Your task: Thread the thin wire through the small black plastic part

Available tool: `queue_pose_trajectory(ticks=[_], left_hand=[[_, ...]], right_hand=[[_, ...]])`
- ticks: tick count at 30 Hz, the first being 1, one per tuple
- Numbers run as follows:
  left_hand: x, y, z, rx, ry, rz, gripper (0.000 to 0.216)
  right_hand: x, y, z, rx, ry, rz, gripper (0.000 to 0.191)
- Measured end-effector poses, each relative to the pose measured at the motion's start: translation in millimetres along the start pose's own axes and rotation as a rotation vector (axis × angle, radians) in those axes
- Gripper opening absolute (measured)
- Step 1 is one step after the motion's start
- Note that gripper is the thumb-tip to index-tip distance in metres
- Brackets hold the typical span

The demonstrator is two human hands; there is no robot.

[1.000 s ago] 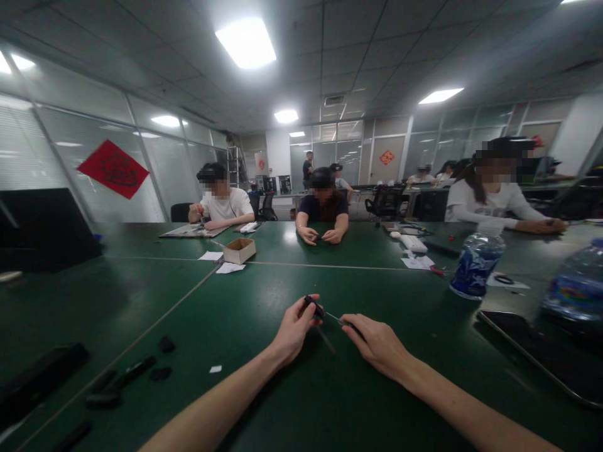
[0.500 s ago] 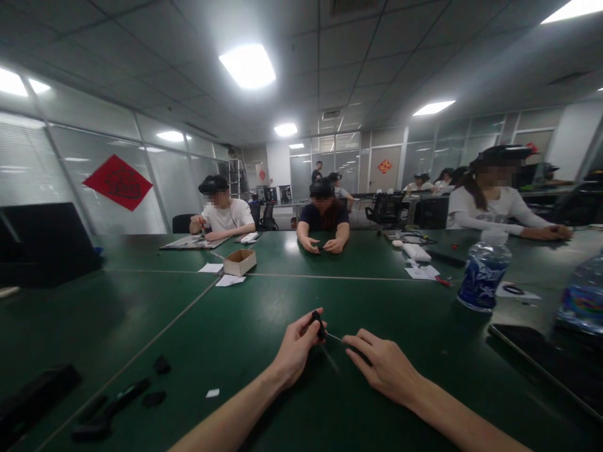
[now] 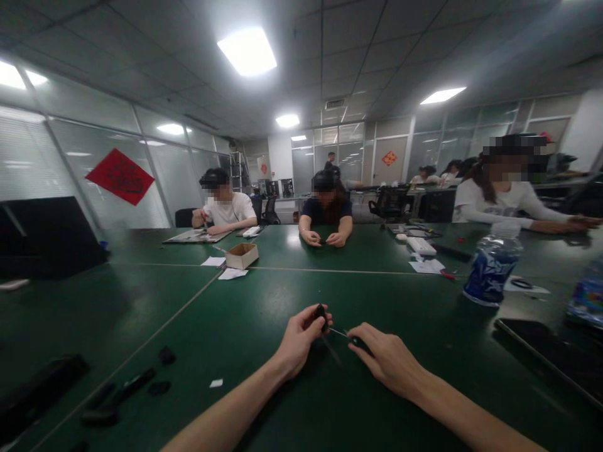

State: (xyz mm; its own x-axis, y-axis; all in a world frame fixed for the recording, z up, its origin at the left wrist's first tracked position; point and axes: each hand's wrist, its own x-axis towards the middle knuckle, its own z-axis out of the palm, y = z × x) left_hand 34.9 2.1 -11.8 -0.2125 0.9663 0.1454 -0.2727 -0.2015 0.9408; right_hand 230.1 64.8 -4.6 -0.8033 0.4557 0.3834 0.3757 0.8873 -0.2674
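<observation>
My left hand is closed around a small black part, with thumb and fingers pinching it above the table. My right hand is closed on a thin screwdriver; its dark handle shows between thumb and fingers. The metal shaft points left to the black part, but I cannot make out whether the tip sits in it. A faint thin grey streak, perhaps a reflection, slants below the part. To the left lie several loose black pieces and a small white scrap.
A long black object lies at the left on the green table. Rightward are a phone and a water bottle. A small open box stands farther back. People sit across the table.
My right hand has turned slightly, and the screwdriver's dark handle now shows. The black part has tilted a little in my left hand. The whole view has shifted slightly.
</observation>
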Motion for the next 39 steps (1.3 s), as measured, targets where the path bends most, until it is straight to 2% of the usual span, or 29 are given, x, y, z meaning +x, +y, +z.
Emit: queue_pose_trajectory(ticks=[8, 18, 28, 33, 39], left_hand=[[2.1, -0.4, -1.2, 0.035, -0.009, -0.016, 0.033], [1.8, 3.2, -2.6, 0.089, -0.044, -0.081, 0.034], [4.7, 0.9, -1.6, 0.066, -0.093, -0.074, 0.032], [5.1, 3.3, 1.8, 0.066, -0.078, -0.083, 0.035], [-3.4, 8.9, 7.7, 0.158, -0.229, -0.132, 0.032]], right_hand=[[-1.6, 2.1, 1.9, -0.045, 0.026, -0.021, 0.032], [-0.5, -0.6, -1.6, -0.047, -0.026, -0.004, 0.035], [0.5, -6.4, -5.0, -0.112, -0.067, 0.056, 0.037], [1.6, -5.9, -2.8, -0.125, -0.064, 0.081, 0.036], [4.8, 6.0, -1.1, 0.014, 0.049, 0.310, 0.039]])
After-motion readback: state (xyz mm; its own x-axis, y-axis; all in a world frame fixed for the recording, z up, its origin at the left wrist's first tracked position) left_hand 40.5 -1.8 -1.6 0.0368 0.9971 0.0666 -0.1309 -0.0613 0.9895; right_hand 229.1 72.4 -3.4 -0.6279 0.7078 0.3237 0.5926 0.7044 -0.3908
